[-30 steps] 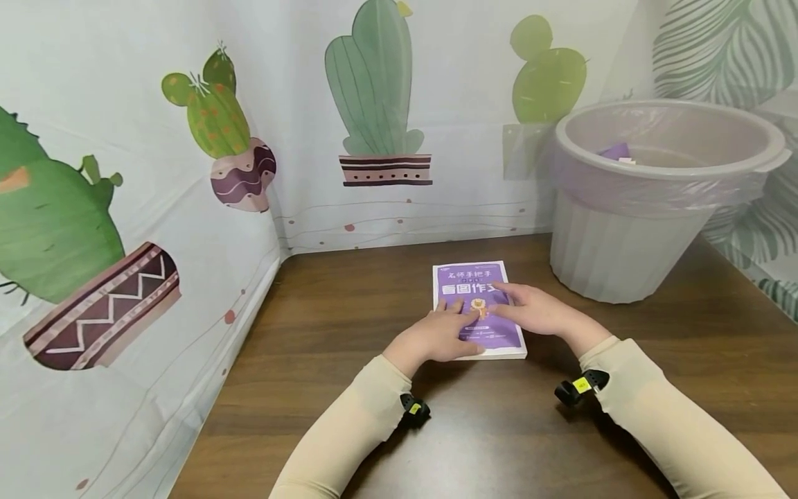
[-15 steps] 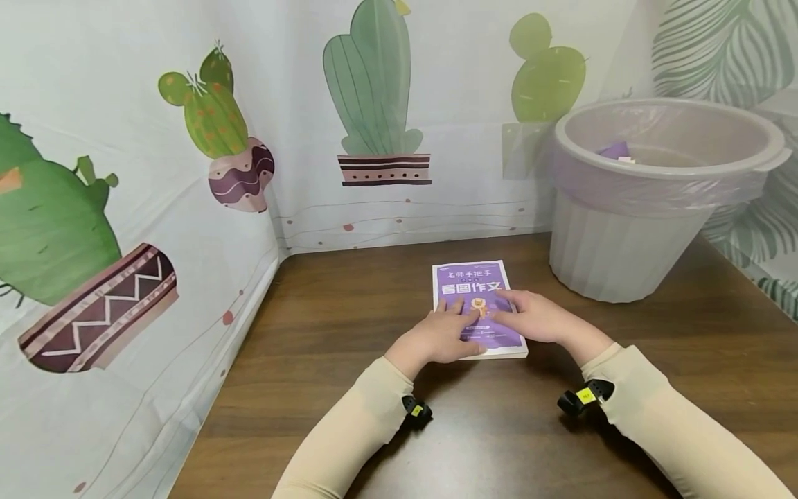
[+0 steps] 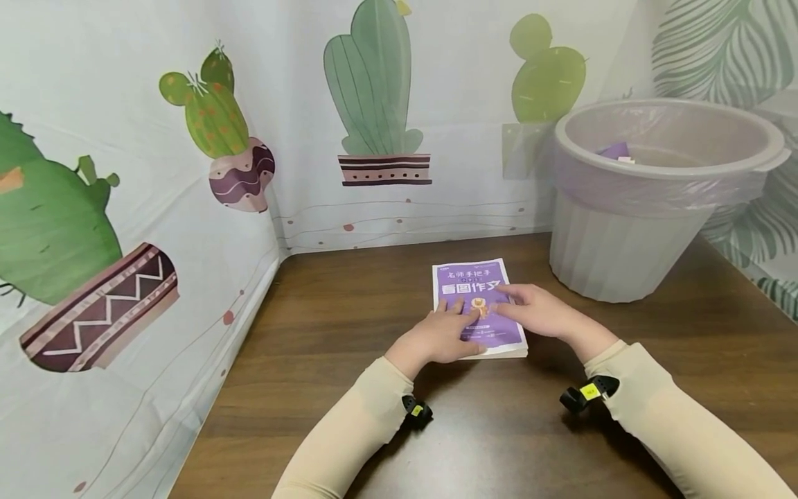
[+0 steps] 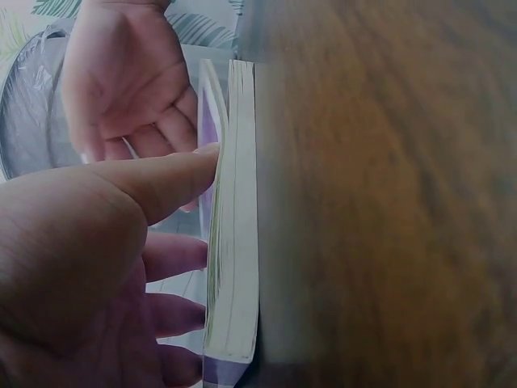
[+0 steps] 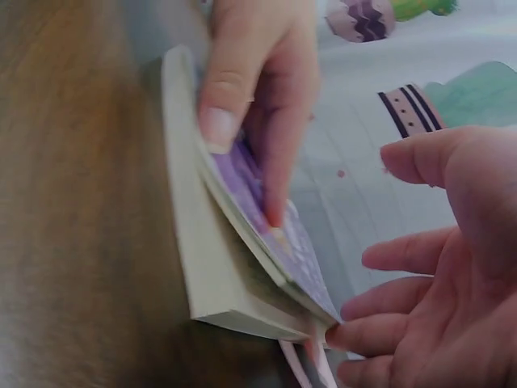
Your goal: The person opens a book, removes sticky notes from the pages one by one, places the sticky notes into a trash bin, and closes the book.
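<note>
A thick paperback book [image 3: 472, 275] with a purple cover lies on the table, its spine side away from my right hand not plainly shown. My left hand [image 3: 436, 334] rests spread on the lower left of the cover, thumb near the bottom edge. At the book's right edge is my right hand [image 3: 537, 310], fingers loosely extended. In the right wrist view, the cover and some pages stand a little apart from the page block [image 5: 214, 259], and a right fingertip [image 5: 347, 335] touches the lifted corner. The right thumb [image 5: 412, 158] is clear of the book there.
A large grey bin [image 3: 614, 242] with a clear plastic liner stands at the back right. Something purple [image 3: 616, 150] shows inside it. The brown wooden table [image 3: 349, 291] meets a cactus-print cloth [image 3: 299, 159] at its back and left.
My right hand has shifted slightly down, then back up along the book's right edge. The cover's right side has risen a little. My left hand has stayed almost still.
</note>
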The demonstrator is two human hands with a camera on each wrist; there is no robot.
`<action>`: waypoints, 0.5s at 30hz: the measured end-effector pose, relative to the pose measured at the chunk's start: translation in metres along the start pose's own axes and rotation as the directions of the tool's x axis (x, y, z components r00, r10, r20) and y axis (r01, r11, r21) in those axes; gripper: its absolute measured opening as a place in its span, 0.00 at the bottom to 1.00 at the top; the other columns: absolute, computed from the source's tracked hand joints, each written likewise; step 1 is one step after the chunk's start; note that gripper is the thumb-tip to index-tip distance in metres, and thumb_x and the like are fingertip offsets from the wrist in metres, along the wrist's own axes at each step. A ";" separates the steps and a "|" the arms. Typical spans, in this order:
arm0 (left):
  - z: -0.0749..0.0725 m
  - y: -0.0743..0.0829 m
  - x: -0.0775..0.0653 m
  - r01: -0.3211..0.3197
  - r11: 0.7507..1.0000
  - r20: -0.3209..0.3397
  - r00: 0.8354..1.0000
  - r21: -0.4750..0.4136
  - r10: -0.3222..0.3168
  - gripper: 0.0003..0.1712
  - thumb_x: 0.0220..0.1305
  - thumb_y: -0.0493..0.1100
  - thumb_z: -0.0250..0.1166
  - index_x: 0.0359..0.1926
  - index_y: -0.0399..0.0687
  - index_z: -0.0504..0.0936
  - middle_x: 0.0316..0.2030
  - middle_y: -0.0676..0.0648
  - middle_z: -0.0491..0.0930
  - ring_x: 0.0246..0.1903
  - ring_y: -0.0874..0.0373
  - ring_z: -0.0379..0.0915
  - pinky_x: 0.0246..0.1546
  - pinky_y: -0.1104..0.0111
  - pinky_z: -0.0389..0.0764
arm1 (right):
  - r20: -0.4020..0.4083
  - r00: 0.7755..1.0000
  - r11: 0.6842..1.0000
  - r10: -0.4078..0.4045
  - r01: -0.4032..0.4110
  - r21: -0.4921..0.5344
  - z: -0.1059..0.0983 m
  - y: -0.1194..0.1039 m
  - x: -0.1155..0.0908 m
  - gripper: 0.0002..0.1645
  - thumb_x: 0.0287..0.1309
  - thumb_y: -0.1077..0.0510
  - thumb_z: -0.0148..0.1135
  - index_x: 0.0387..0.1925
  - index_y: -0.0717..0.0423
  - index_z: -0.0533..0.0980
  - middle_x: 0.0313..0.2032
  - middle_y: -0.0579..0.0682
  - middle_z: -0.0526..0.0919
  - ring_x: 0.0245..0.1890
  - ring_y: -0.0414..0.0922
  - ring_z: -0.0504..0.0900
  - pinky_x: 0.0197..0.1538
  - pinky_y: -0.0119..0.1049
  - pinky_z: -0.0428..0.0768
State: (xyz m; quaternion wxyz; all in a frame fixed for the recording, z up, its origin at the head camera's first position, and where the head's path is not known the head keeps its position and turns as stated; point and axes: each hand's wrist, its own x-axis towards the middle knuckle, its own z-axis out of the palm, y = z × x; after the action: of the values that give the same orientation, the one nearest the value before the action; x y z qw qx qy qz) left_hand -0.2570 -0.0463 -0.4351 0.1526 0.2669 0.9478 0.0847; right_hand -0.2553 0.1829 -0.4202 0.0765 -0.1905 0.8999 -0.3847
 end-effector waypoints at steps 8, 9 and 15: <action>-0.004 -0.001 0.000 -0.020 1.000 -0.016 1.000 -0.015 0.019 0.44 0.69 0.68 0.60 0.79 0.63 0.60 0.82 0.40 0.49 0.80 0.32 0.43 0.77 0.44 0.56 | 0.006 0.999 0.902 0.035 -0.034 0.431 -0.022 0.005 -0.001 0.37 0.78 0.47 0.51 0.74 0.69 0.61 0.70 0.68 0.71 0.72 0.62 0.70 0.73 0.56 0.67; -0.004 -0.002 0.000 -0.023 1.000 -0.021 1.000 -0.022 0.022 0.44 0.68 0.68 0.61 0.79 0.63 0.60 0.82 0.40 0.50 0.80 0.32 0.44 0.77 0.44 0.57 | 0.012 0.999 0.874 0.041 -0.042 0.485 -0.024 0.007 -0.001 0.38 0.78 0.47 0.50 0.75 0.69 0.60 0.72 0.68 0.68 0.74 0.62 0.67 0.75 0.56 0.64; -0.005 -0.006 0.002 -0.061 0.998 -0.084 0.995 -0.030 0.058 0.42 0.67 0.67 0.62 0.78 0.61 0.64 0.80 0.42 0.58 0.79 0.38 0.52 0.77 0.47 0.60 | 0.042 0.994 0.726 0.105 -0.105 0.680 -0.028 0.012 0.000 0.43 0.79 0.44 0.49 0.78 0.69 0.52 0.77 0.68 0.59 0.74 0.59 0.68 0.74 0.55 0.63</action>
State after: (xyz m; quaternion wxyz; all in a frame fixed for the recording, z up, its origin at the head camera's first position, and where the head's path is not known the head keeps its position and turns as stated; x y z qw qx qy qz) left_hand -0.2631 -0.0509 -0.4326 0.1146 0.2887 0.9434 0.1158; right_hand -0.2667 0.2096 -0.4096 0.1627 -0.0982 0.7059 -0.6823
